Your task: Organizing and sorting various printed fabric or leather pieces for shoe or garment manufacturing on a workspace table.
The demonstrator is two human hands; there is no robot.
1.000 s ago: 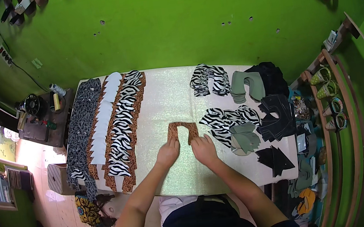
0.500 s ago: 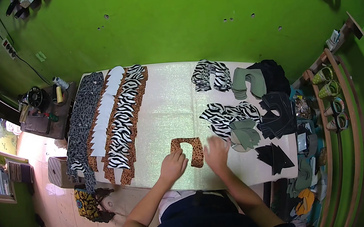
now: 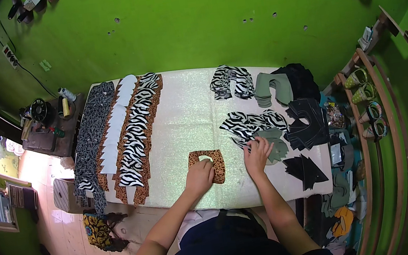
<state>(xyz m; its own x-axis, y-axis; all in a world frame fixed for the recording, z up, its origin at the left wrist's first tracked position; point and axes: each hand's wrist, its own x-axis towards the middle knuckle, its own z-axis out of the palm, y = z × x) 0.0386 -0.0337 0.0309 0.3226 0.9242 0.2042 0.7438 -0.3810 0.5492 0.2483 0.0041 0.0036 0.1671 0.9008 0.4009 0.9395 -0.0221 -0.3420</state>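
Left hand (image 3: 200, 177) lies over leopard-print piece (image 3: 219, 167), fingers together, grip unclear; right hand (image 3: 257, 158), fingers apart, overlaps green pieces (image 3: 278, 145) at right.

Leopard-print piece (image 3: 218, 168) — arched, flat

The table cover (image 3: 182, 115) looks smooth and glossy, with a fine glitter in it. The leopard-print piece (image 3: 218, 171) appears to be cloth, rather matt; the grey-green pieces (image 3: 278, 149) look matt also. The painted wall (image 3: 175, 23) is smooth — except some rough holes (image 3: 117, 20) — and the floor tiles (image 3: 71, 232) are shiny.
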